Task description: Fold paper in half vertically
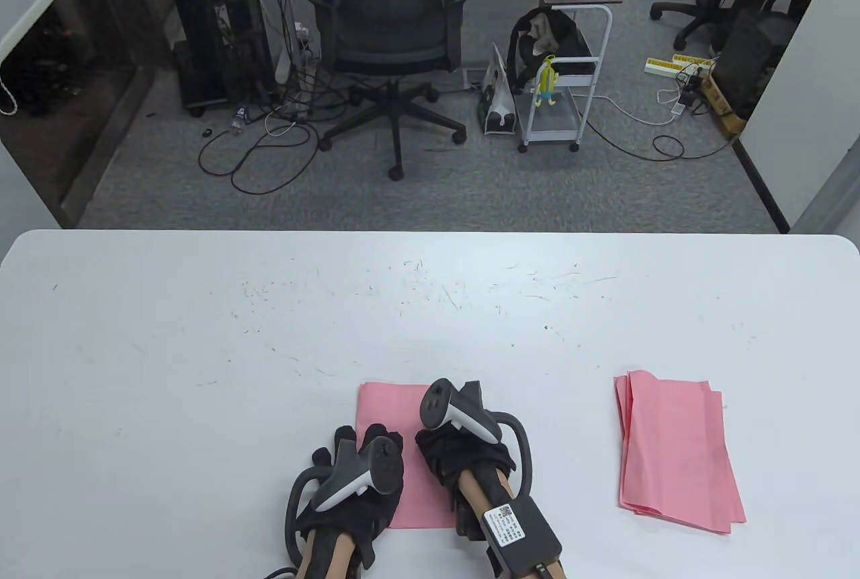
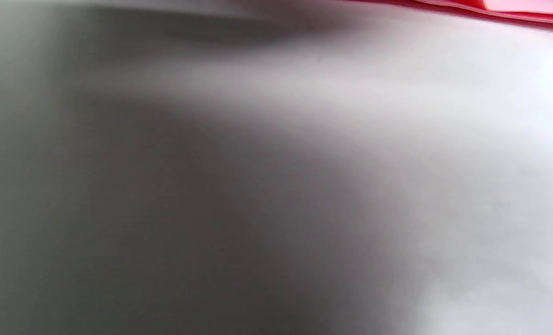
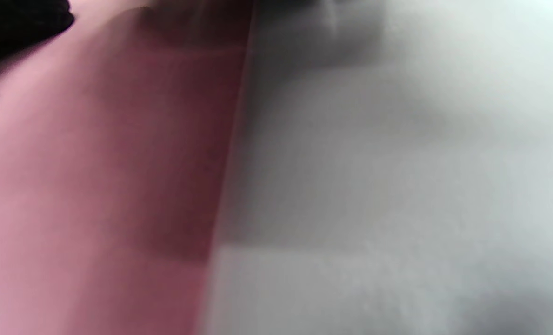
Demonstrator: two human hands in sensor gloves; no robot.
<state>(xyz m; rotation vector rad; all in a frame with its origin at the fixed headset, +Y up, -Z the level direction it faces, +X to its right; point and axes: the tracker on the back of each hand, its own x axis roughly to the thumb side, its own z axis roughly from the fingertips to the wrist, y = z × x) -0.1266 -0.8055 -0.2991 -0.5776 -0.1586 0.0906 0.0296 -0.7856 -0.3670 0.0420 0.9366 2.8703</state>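
A pink sheet of paper [image 1: 388,408] lies flat on the white table [image 1: 269,337] near the front edge, looking narrow like a folded strip. My left hand [image 1: 356,465] rests flat on its lower left part, fingers spread. My right hand [image 1: 457,444] rests on its right edge, fingers down on the paper. In the right wrist view the pink paper [image 3: 95,177] fills the left half with its straight edge against the table. In the left wrist view only a sliver of pink paper [image 2: 513,9] shows at the top right; the picture is blurred.
A stack of several pink sheets [image 1: 675,448] lies on the table to the right of my hands. Beyond the table's far edge stand an office chair [image 1: 390,35] and a white cart [image 1: 557,88] on the floor.
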